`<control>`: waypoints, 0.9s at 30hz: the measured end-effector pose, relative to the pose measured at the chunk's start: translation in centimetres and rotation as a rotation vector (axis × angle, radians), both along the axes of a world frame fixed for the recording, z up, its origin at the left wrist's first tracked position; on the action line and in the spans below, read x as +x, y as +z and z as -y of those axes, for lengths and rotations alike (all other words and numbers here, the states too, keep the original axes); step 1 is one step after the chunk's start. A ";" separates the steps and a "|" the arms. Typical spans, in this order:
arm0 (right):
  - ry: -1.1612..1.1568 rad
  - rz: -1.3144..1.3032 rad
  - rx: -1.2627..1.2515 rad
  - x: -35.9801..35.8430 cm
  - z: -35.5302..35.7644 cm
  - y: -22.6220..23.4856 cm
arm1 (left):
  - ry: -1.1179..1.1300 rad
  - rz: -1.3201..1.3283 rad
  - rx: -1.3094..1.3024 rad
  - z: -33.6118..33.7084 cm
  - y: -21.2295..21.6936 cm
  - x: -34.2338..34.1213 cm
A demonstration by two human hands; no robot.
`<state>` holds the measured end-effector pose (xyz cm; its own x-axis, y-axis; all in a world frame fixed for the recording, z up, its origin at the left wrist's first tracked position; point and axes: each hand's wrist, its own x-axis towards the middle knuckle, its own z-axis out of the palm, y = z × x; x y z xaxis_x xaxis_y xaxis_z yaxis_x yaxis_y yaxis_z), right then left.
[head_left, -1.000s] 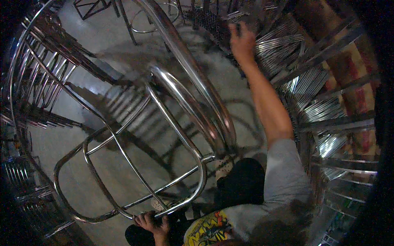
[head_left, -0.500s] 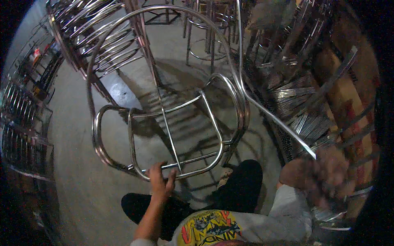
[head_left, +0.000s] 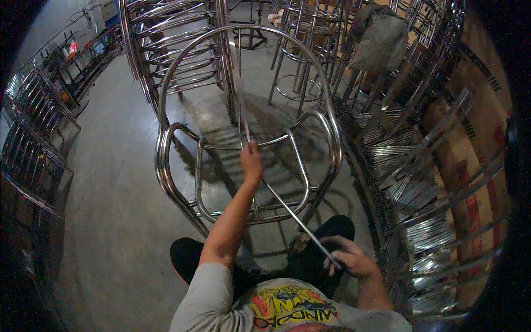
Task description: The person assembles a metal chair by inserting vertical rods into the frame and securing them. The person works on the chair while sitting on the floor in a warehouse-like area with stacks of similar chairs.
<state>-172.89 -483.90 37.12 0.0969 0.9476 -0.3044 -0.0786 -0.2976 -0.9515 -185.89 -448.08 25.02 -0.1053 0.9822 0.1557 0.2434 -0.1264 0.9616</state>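
The chrome chair frame stands on the concrete floor, open floor to its left, stacked metal strips crowding its right side. More chrome frames stand behind it. The left hand has its grip closed on a thin metal strip above the frame's seat ring; the right hand closes on the strip's near end. Half a second earlier the left hand held the frame's near rail.
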 end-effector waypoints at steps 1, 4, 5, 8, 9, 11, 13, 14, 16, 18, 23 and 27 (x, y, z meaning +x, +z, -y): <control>0.011 -0.182 -0.209 -0.1 -0.3 -1.3 | -0.019 0.015 0.016 -0.1 -1.3 0.6; 0.009 -0.452 -0.373 -0.4 -2.4 -4.7 | -0.108 -0.007 -0.029 0.0 -4.4 1.3; -0.026 -0.411 -0.384 -0.4 -3.3 -5.7 | -0.075 -0.164 0.015 0.0 -5.1 1.2; -0.078 -0.352 -0.382 -0.3 -5.7 -7.5 | -0.018 -0.555 0.206 1.0 -6.2 0.2; -0.058 -0.368 -0.358 0.0 -6.5 -7.8 | -0.009 -0.640 0.285 1.2 -6.2 -0.2; -0.035 -0.373 -0.364 0.4 -7.8 -8.3 | 0.004 -0.711 0.308 1.5 -6.3 -1.0; -0.028 -0.352 -0.401 0.6 -9.2 -8.8 | 0.010 -0.670 0.235 1.4 -6.4 -1.9; -0.042 -0.383 -0.372 0.6 -9.8 -9.0 | -0.071 -0.624 0.077 1.2 -6.6 -2.4; -0.069 -0.445 -0.319 0.6 -11.0 -9.5 | -0.218 -0.525 -0.230 0.8 -7.1 -3.1; -0.089 -0.491 -0.306 0.6 -12.0 -9.8 | -0.252 -0.449 -0.214 0.3 -7.8 -3.4; -0.090 -0.464 -0.240 0.9 -14.2 -10.0 | -0.236 -0.381 -0.109 -0.2 -9.1 -3.2; -0.098 -0.485 -0.264 0.2 -14.6 -9.9 | -0.249 -0.406 -0.115 0.1 -9.5 -3.3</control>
